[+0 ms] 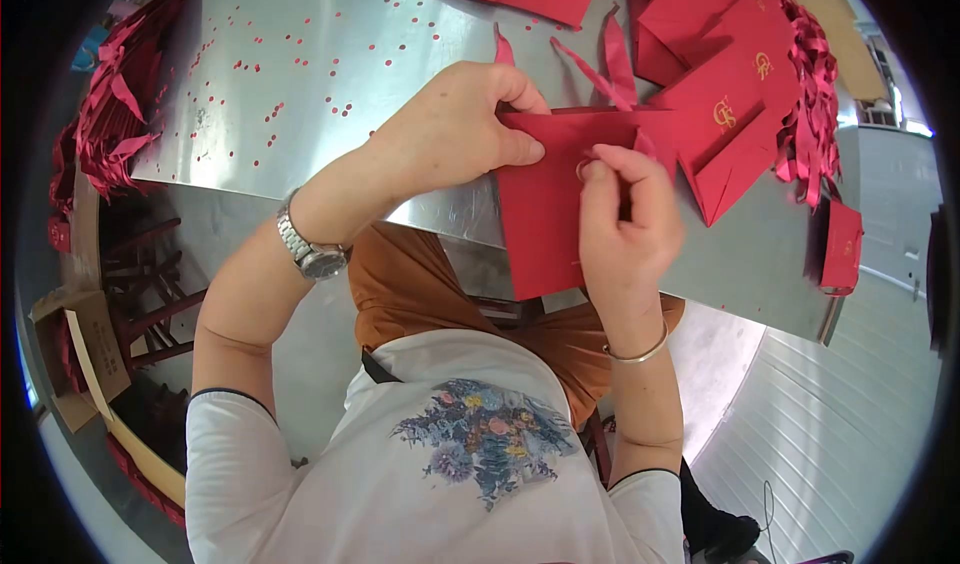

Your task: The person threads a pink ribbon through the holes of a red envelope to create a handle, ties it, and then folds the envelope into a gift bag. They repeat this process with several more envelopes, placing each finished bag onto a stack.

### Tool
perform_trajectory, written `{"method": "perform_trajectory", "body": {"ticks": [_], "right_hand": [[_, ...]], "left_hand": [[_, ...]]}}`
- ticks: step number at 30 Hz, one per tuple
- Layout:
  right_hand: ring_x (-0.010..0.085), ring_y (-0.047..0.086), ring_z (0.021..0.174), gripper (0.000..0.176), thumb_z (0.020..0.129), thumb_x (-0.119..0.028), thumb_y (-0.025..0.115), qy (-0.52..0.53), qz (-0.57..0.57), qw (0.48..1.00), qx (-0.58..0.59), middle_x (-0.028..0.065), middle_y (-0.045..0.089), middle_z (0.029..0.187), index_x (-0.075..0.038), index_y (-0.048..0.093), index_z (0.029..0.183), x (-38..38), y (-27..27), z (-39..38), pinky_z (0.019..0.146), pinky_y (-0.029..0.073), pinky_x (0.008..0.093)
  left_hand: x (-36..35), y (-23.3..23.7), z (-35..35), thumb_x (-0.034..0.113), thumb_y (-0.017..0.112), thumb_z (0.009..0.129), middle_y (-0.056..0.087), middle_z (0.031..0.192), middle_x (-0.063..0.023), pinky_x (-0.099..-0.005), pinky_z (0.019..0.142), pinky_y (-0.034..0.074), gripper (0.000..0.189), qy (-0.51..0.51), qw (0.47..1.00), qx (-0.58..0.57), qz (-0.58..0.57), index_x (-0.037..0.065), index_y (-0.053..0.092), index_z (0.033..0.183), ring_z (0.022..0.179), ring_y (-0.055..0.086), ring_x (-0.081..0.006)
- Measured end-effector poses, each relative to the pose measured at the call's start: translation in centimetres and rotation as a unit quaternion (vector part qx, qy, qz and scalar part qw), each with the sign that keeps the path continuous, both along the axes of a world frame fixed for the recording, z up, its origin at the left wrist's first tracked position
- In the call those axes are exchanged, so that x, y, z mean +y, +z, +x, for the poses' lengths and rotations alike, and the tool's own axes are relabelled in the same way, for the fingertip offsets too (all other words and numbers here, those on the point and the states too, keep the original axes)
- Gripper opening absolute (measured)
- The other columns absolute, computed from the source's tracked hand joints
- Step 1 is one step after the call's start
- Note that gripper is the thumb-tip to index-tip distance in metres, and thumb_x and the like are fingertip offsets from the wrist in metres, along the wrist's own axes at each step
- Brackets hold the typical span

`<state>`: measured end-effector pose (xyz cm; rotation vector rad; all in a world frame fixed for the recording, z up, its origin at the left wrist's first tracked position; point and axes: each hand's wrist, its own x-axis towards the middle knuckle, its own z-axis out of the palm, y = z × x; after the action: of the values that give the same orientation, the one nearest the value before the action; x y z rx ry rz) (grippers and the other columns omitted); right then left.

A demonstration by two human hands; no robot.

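A red paper bag point(545, 219) hangs partly over the table's near edge, between my hands. My left hand point(465, 119) pinches its top left corner, thumb on the front and fingers behind. My right hand point(632, 219) is closed at the bag's upper right, thumb and forefinger pressed together on a red ribbon point(645, 142), of which only a small part shows. More red ribbon point(618, 59) sticks up behind the bag's top edge.
Overlapping red bags with gold print point(725, 114) lie on the metal table point(250, 154) at the right. Ribbons point(808, 94) bunch along the right side. Stacked red bags point(125, 94) stand at the left edge. Small red dots are scattered on the tabletop. A cardboard box point(85, 349) sits lower left.
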<state>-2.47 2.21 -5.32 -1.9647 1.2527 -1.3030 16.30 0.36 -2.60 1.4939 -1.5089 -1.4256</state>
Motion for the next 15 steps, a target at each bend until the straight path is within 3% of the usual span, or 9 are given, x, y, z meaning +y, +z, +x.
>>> {"method": "perform_trajectory", "body": {"ticks": [2, 4, 7, 9, 11, 15], "right_hand": [[0.0231, 0.064, 0.064, 0.011, 0.079, 0.001, 0.069, 0.034, -0.105, 0.989, 0.102, 0.0104, 0.065, 0.076, -0.002, 0.065, 0.09, -0.3, 0.0, 0.2, 0.057, 0.052, 0.0316], [0.0227, 0.064, 0.064, 0.01, 0.079, 0.0, 0.069, 0.03, -0.09, 0.989, 0.113, 0.0098, 0.065, 0.075, -0.002, 0.066, 0.089, -0.2, 0.1, 0.5, 0.057, 0.052, 0.0317], [0.0219, 0.063, 0.062, 0.007, 0.08, -0.001, 0.07, 0.022, -0.072, 0.992, 0.104, 0.0085, 0.066, 0.075, -0.002, 0.067, 0.086, -0.3, 0.1, 0.7, 0.056, 0.051, 0.031], [0.0212, 0.063, 0.062, 0.006, 0.08, -0.002, 0.071, 0.011, 0.001, 0.994, 0.108, 0.0081, 0.066, 0.074, -0.002, 0.067, 0.085, -0.2, 0.2, 0.7, 0.055, 0.051, 0.0299], [0.0207, 0.063, 0.062, 0.006, 0.08, -0.003, 0.071, 0.013, -0.003, 0.994, 0.107, 0.008, 0.066, 0.074, -0.003, 0.067, 0.085, -0.2, 0.1, 0.9, 0.055, 0.05, 0.0293], [0.0211, 0.063, 0.063, 0.006, 0.08, -0.002, 0.07, 0.041, -0.05, 0.991, 0.118, 0.0079, 0.066, 0.075, -0.003, 0.066, 0.085, -0.4, 0.2, 1.0, 0.057, 0.051, 0.0297]], "left_hand": [[-0.2, -0.2, 0.4, -0.002, 0.068, 0.077, 0.063, 0.101, -0.0039, -0.0259, 0.083, 0.047, 0.016, -0.01, 1.0, -0.005, 0.007, -0.002, 0.062, 0.092, 0.089, 0.057, -0.0121], [-0.3, -0.8, 1.0, -0.002, 0.069, 0.076, 0.062, 0.104, -0.0042, -0.0259, 0.084, 0.046, 0.015, -0.062, 0.997, 0.001, -0.043, -0.002, 0.062, 0.09, 0.091, 0.057, -0.0124], [-0.2, -1.2, 1.6, -0.002, 0.069, 0.076, 0.062, 0.105, -0.005, -0.0267, 0.086, 0.046, 0.015, -0.071, 0.997, 0.02, -0.031, -0.001, 0.061, 0.088, 0.093, 0.056, -0.0132], [-0.2, -1.2, 1.6, -0.002, 0.069, 0.076, 0.062, 0.105, -0.0052, -0.0268, 0.087, 0.045, 0.014, -0.074, 0.996, 0.023, -0.036, -0.001, 0.061, 0.088, 0.094, 0.056, -0.0133], [-0.3, -1.0, 1.6, -0.002, 0.069, 0.076, 0.062, 0.105, -0.0056, -0.0267, 0.088, 0.045, 0.014, -0.083, 0.995, -0.019, -0.057, -0.001, 0.062, 0.087, 0.095, 0.056, -0.013], [-0.3, -1.6, 1.6, -0.001, 0.069, 0.076, 0.062, 0.104, -0.0055, -0.0262, 0.088, 0.044, 0.013, -0.064, 0.997, 0.004, -0.051, -0.001, 0.062, 0.087, 0.095, 0.056, -0.0128]]}}
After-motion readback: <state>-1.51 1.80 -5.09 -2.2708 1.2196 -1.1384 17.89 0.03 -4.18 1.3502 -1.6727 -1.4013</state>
